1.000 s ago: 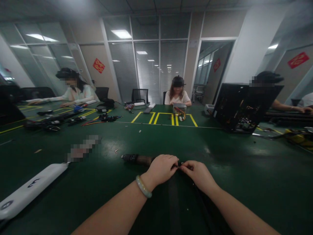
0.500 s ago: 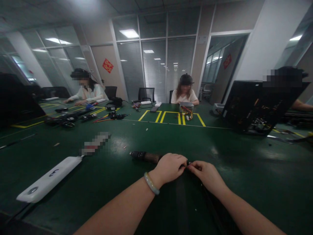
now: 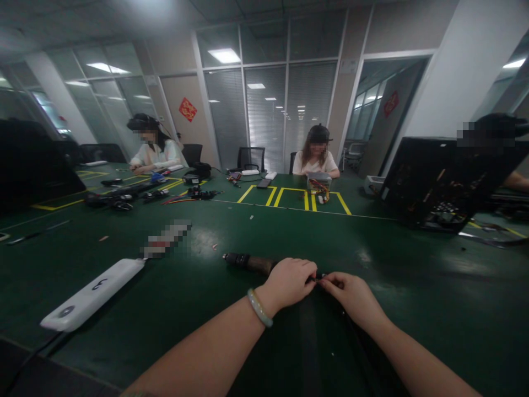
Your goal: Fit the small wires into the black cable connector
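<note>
A dark, cylindrical electric screwdriver [image 3: 258,264] lies across the green table, its metal-tipped end pointing left. My left hand [image 3: 291,282], with a pale bangle on the wrist, is closed over its right-hand part, which the hand hides. Close by, my right hand [image 3: 349,295] pinches at the tool's tail end, thumb and forefinger pressed together beside my left fingertips. What sits in that pinch is too small and dark to make out. A black cable [image 3: 351,336] runs toward me from under the right hand.
To the left lies a white power strip [image 3: 95,292] with its cord. Cables [image 3: 124,196] and small parts lie further back. A black computer case [image 3: 438,182] stands at the right. Across the table, a person sits behind a power supply unit [image 3: 319,184]; others sit left and right.
The whole view has shifted slightly, with the scene moving a little right. Both hands keep the same grip beside the screwdriver's end.
</note>
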Tool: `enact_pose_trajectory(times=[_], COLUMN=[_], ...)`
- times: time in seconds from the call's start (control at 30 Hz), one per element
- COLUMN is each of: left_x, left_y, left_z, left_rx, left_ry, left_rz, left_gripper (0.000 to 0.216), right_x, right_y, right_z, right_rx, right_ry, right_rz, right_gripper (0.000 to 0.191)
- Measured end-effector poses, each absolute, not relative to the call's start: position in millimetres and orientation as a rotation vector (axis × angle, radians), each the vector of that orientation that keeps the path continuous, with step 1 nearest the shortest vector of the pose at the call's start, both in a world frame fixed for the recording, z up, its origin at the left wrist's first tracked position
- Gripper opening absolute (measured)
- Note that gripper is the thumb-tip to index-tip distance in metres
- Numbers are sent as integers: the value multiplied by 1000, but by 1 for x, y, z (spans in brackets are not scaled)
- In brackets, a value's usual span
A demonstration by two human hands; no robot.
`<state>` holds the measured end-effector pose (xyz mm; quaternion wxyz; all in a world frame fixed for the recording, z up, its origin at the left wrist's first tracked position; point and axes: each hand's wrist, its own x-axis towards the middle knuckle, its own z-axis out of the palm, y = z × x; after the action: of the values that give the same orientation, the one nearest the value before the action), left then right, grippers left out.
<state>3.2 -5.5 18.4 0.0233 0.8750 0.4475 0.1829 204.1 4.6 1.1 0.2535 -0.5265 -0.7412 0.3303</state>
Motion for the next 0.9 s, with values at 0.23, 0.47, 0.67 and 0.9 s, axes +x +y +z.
enact_pose_trajectory(times=[0.23, 0.47, 0.67, 0.9], left_x=[2, 3, 3, 3], left_y=[-6, -5, -4, -4], left_z=[20, 18, 16, 16], left_rx=[2722, 2659, 2663, 2682], left_ry=[1356, 1416, 1403, 1384], left_rz=[587, 619, 654, 637], left_gripper=[6, 20, 10, 5], right_x=[205, 204, 204, 205], right_y=[6, 6, 5, 4], right_z=[0, 2, 3, 7], right_rx=[-1416, -1413, -1425, -1386], right_ry=[-2052, -2022, -2036, -2096], right_rz=[873, 897, 889, 854], right_gripper=[28, 28, 27, 23])
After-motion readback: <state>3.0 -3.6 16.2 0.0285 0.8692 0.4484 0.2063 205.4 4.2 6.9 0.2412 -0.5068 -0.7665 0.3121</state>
